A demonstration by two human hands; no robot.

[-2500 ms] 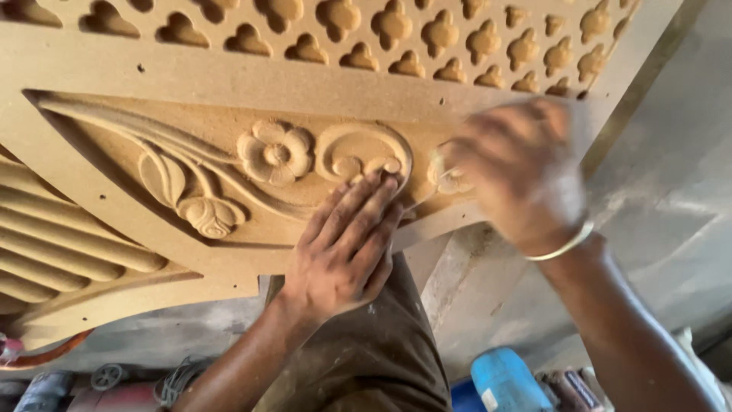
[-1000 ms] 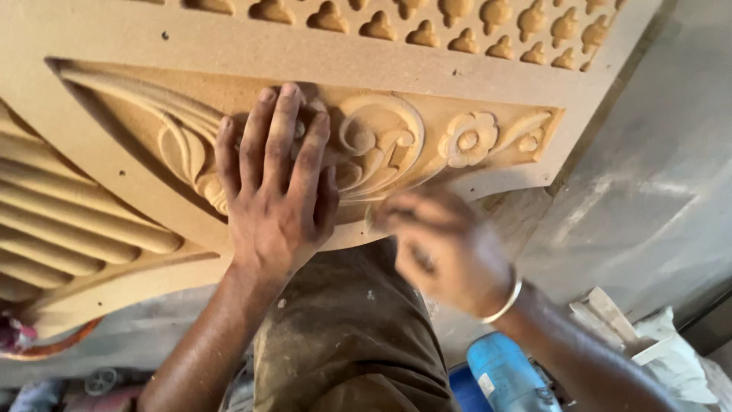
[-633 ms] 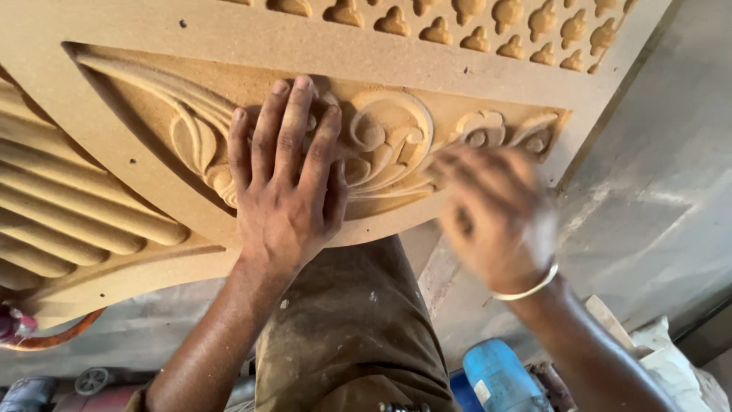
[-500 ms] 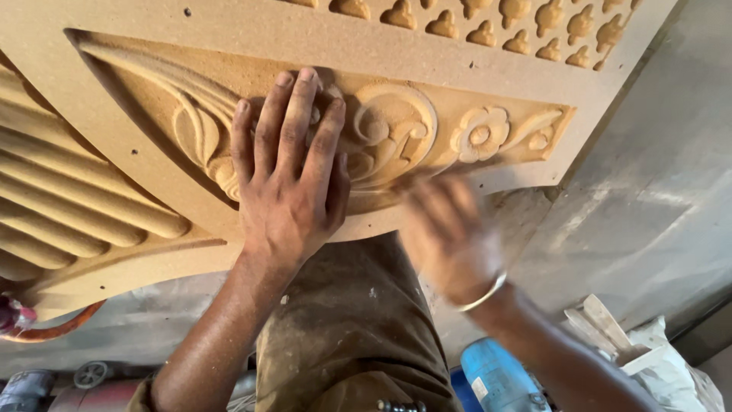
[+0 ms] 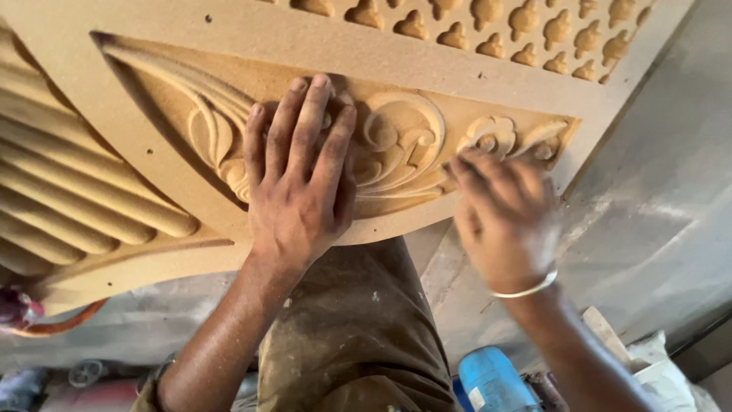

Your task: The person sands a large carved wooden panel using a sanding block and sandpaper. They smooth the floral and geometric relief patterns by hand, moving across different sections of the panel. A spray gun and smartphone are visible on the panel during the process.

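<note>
A tan carved board (image 5: pixel 305 46) lies in front of me, with a sunken band of leaves, a scroll (image 5: pixel 400 141) and a small flower (image 5: pixel 496 136). My left hand (image 5: pixel 297 191) lies flat on the leaf and scroll carving, fingers spread, holding nothing. My right hand (image 5: pixel 503 221), blurred and wearing a thin metal bangle (image 5: pixel 526 288), sits at the band's lower edge just below the flower. Its fingers are bent against the carving. Whether anything is under its fingers stays hidden.
Rounded ribs (image 5: pixel 69 206) run along the board's left part, and a lattice of cut-outs (image 5: pixel 526 23) lines its top. A dusty grey surface (image 5: pixel 656 214) lies to the right. My dusty brown trousers (image 5: pixel 358 336), a blue container (image 5: pixel 492 381) and a red object (image 5: pixel 15 309) are below.
My right hand has swung back and forth along the carved band's lower edge and is now under the flower. My left hand slid left earlier and has since stayed flat on the carving.
</note>
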